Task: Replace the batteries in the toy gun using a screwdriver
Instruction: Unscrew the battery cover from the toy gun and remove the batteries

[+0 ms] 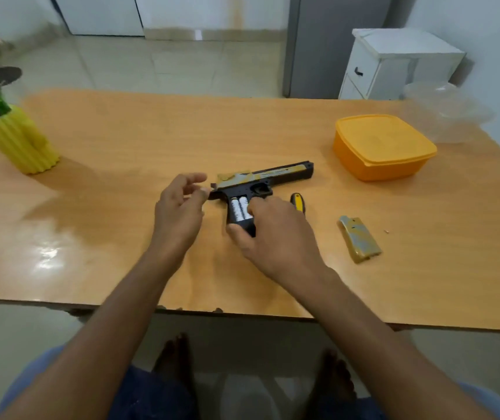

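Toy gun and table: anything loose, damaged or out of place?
Only job-related things: the toy gun has its grip open, batteries exposed; its cover lies off to the right, a tiny screw-like speck beside it. Nothing looks spilled or broken.

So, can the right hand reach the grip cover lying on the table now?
Probably yes. The grip cover lies bare on the table, right of the right hand, with nothing between them; that hand must first release the toy gun.
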